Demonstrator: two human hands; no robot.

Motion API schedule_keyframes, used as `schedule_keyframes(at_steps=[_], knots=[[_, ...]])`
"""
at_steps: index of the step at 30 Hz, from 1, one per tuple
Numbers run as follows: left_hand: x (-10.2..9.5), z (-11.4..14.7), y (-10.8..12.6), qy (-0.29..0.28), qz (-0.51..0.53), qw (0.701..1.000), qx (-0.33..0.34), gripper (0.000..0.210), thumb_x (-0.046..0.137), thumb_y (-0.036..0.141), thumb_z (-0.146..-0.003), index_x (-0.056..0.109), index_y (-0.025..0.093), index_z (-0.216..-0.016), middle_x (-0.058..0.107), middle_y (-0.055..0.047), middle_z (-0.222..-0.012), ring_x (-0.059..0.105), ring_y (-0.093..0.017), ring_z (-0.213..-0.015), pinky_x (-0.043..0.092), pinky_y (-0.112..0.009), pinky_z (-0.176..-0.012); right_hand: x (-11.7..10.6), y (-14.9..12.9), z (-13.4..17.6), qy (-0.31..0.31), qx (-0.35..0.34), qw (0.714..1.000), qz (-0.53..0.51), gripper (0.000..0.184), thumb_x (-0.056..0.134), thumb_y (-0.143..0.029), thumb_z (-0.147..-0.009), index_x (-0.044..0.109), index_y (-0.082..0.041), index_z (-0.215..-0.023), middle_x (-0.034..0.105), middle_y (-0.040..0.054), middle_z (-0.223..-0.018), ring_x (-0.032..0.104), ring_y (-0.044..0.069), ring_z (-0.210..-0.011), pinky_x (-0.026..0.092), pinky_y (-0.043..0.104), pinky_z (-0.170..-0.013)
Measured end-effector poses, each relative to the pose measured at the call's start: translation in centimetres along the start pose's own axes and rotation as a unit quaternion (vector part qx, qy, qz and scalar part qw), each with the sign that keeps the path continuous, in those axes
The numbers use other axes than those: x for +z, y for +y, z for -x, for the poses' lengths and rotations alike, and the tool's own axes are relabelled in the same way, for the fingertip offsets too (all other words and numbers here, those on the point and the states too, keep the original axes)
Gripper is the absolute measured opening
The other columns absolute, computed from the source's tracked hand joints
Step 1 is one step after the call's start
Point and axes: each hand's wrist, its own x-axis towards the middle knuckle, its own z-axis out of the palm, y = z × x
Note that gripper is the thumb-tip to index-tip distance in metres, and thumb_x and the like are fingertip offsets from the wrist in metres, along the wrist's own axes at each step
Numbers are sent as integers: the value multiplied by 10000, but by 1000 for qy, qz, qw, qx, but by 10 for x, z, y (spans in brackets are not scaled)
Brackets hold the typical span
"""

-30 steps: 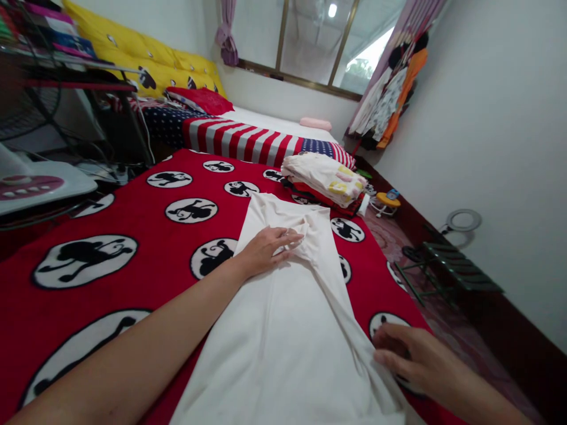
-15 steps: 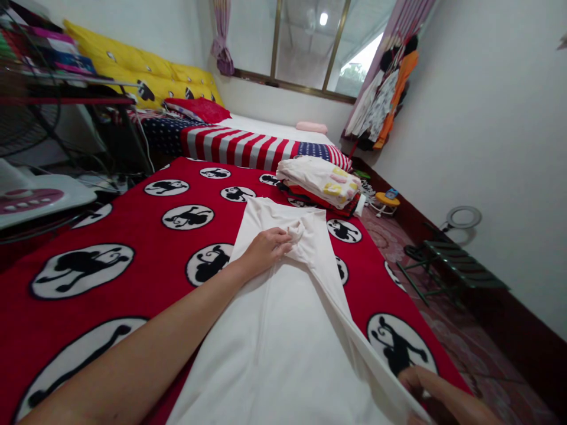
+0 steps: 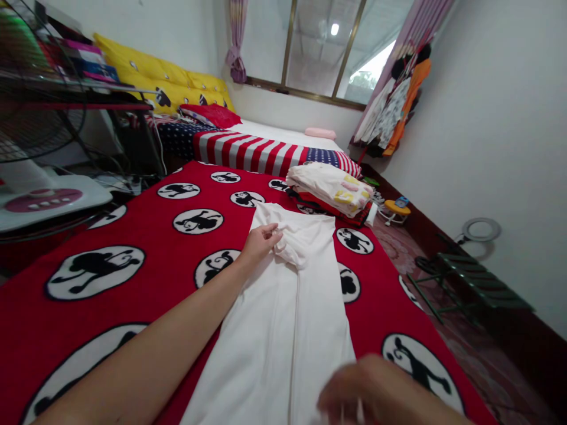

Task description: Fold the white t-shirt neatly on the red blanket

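Note:
A long white garment (image 3: 283, 307) lies lengthwise on a red blanket (image 3: 146, 260) printed with black cartoon figures in white circles. My left hand (image 3: 262, 239) reaches far out and pinches a bunched fold of the garment near its upper end. Low in the view, my right hand (image 3: 367, 395) is blurred, and its fingers are closed on the garment's near right edge, which now lies folded over toward the middle.
A stack of folded clothes (image 3: 330, 188) sits at the blanket's far right corner. Behind are a striped flag cover (image 3: 261, 152), yellow cushions (image 3: 159, 82) and a fan (image 3: 39, 124) at left. A green folding stool (image 3: 478, 283) and ring light (image 3: 481, 229) stand by the right wall.
My right hand has pulled the garment's right side inward across the middle, narrowing it. My left hand has slid left and bunched the cloth near the top.

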Motion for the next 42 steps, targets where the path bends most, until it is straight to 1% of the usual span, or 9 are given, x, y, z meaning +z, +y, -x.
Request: schedule_keyframes(at_steps=[8,11,14,17,24,30,34,37,42], knots=[[3,8,1,-69,-260,953,141,433,594,92,-764,646,173,-1186,548,-124,-1276,490,-253,-1249,445,-384,-1012,-89,74,-184,295,24,954,-50,395,554,-268,-789,569,-121,-1156,621,3,-669,556,107,-487,425,206,-467],[4,9,1,-68,-292,941,159,453,590,80,-765,616,141,-1213,528,-136,-1310,457,-251,-1284,375,-393,-1084,-101,89,-223,303,51,952,-10,491,584,-248,-779,527,-121,-1250,614,-25,-588,522,100,-425,401,203,-447],[4,11,3,-43,-304,935,177,487,578,70,-770,574,127,-1253,496,-148,-1343,444,-250,-1295,353,-392,-1104,-106,90,-245,274,56,960,11,287,657,-238,-712,679,-109,-967,603,-13,-508,516,107,-406,391,211,-448],[4,11,3,5,-311,928,204,510,527,40,-779,539,140,-1280,472,-136,-1361,445,-237,-1289,379,-377,-1091,-105,85,-258,297,61,952,34,183,594,-283,-760,689,-127,-780,644,25,-558,555,125,-465,416,224,-492],[3,8,-8,54,-365,913,177,514,499,-4,-735,545,171,-1216,473,-130,-1302,493,-273,-1222,413,-443,-1066,-67,88,-273,381,103,911,117,332,523,-346,-828,659,-181,-1081,712,105,-926,645,244,-870,463,331,-756],[0,13,8,75,-372,900,213,423,477,33,-793,589,146,-1185,427,-135,-1376,429,-253,-1273,359,-415,-1100,-69,73,-251,368,65,918,133,377,546,-295,-821,600,-170,-1173,702,84,-926,642,214,-833,471,314,-777],[-2,15,10,-41,-412,881,227,363,489,309,-909,575,205,-1246,390,-96,-1466,334,-277,-1356,281,-481,-1126,-47,66,-225,334,-52,917,212,496,435,-421,-907,483,-148,-1319,558,155,-1303,514,273,-1193,395,417,-995],[-1,16,2,-134,-481,847,183,432,481,434,-904,558,234,-1280,392,-99,-1478,241,-324,-1404,201,-567,-1122,-24,70,-218,226,-30,936,268,576,323,-499,-948,357,-187,-1430,284,117,-1532,225,287,-1414,254,538,-1093],[0,14,-4,-147,-481,847,173,495,482,463,-896,513,225,-1329,322,-130,-1515,176,-330,-1426,178,-575,-1117,-16,70,-218,202,0,942,269,593,272,-501,-968,283,-192,-1474,168,97,-1568,112,269,-1446,214,555,-1111]])
